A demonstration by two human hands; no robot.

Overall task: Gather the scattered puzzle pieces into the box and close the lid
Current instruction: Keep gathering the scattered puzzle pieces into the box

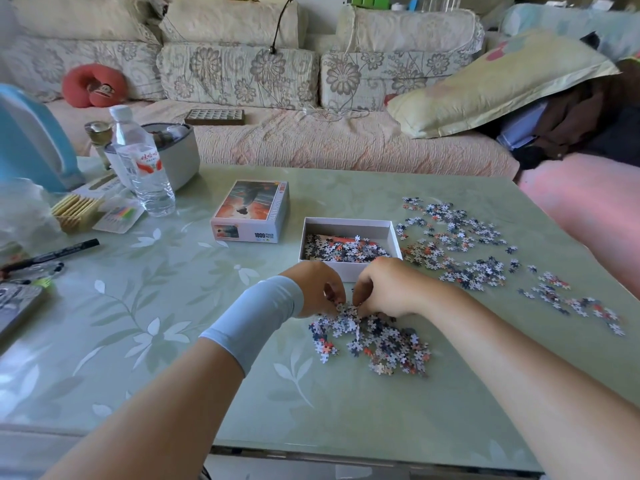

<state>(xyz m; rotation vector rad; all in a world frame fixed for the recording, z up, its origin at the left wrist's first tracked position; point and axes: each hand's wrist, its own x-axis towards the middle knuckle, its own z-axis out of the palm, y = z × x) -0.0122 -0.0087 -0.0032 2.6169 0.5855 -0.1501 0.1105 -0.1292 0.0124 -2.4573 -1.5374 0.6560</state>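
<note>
The green table (173, 306) bears loose puzzle pieces (457, 244) spread on its right; the open box (346, 225) beside them is partly filled with pieces; its lid (252, 209) lies apart, left; left hand (318, 289) and right hand (384, 289), fingers curled, pinch pieces from the near pile (381, 341).

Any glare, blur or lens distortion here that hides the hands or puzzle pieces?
Head view: wide-angle lens bows the table edge and sofa; mild sheen near the bottle; pillow at right smeared; left hand, right hand and the puzzle pieces under them are sharp.
</note>
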